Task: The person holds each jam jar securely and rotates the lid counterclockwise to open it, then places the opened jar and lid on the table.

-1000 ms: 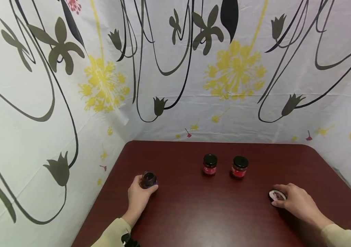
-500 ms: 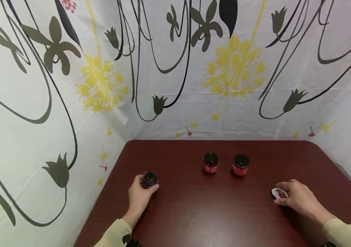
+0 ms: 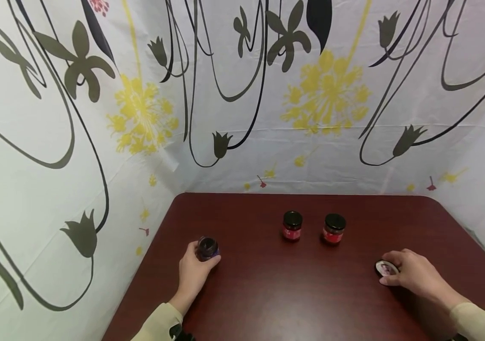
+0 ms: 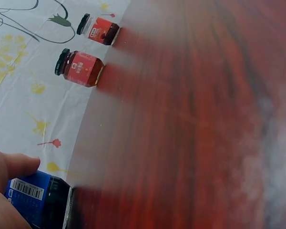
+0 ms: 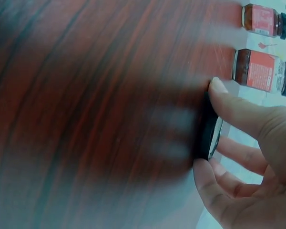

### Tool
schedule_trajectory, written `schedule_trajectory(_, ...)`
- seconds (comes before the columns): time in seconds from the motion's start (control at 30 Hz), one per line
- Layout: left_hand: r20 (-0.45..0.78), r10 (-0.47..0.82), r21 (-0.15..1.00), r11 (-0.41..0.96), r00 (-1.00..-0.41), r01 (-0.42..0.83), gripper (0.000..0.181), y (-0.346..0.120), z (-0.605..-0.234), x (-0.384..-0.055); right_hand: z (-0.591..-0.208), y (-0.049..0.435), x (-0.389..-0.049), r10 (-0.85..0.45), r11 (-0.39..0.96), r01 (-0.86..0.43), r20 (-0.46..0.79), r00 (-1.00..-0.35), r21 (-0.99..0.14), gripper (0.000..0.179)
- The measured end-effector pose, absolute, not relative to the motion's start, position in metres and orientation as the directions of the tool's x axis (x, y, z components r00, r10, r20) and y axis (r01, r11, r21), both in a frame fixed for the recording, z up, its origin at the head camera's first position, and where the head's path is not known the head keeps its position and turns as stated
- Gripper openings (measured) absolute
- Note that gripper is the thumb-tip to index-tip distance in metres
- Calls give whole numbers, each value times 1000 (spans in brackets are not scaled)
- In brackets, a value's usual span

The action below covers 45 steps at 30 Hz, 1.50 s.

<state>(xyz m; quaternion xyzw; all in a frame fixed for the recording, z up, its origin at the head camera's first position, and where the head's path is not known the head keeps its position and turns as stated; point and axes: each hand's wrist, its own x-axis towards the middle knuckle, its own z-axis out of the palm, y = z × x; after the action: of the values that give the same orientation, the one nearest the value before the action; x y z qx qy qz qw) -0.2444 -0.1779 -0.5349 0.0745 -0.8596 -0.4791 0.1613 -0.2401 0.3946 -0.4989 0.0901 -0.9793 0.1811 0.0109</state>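
At the left of the table, my left hand [image 3: 194, 271] grips a small glass jar [image 3: 207, 248] with a dark inside and no lid on its mouth. A blue label with a barcode shows on this jar [image 4: 38, 195] in the left wrist view. Toward the right side, my right hand [image 3: 417, 274] pinches a round black lid [image 3: 386, 268] by its edge between thumb and fingers. The lid's white inner face, marked with dark stains, is turned up. In the right wrist view the black rim of the lid [image 5: 208, 129] lies right at the tabletop.
Two capped jars with red labels, a left one [image 3: 292, 226] and a right one [image 3: 334, 229], stand upright toward the back of the dark red wooden table [image 3: 276, 293]. A white patterned cloth [image 3: 242, 118] hangs behind and along the sides.
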Motion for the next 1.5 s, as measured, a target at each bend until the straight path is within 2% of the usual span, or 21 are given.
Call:
schedule_trajectory(0.27, 212, -259, 837, 546, -942, 38, 88, -179, -532, -244, -500, 398, -240, -166, 910, -174, 53, -985, -376, 78)
schedule_trajectory(0.63, 247, -199, 835, 541, -948, 104, 94, -184, -521, -242, -492, 398, -236, -190, 893, -171, -5, -982, -416, 61)
schedule_trajectory(0.77, 264, -183, 842, 522, -947, 133, 92, -186, -511, -243, -489, 400, -235, -192, 885, -163, -23, -981, -436, 60)
schedule_trajectory(1.5, 402, -162, 811, 520, -901, 268, 79, -176, -475, -245, -465, 398, -241, -168, 873, -207, 126, -978, -442, 51)
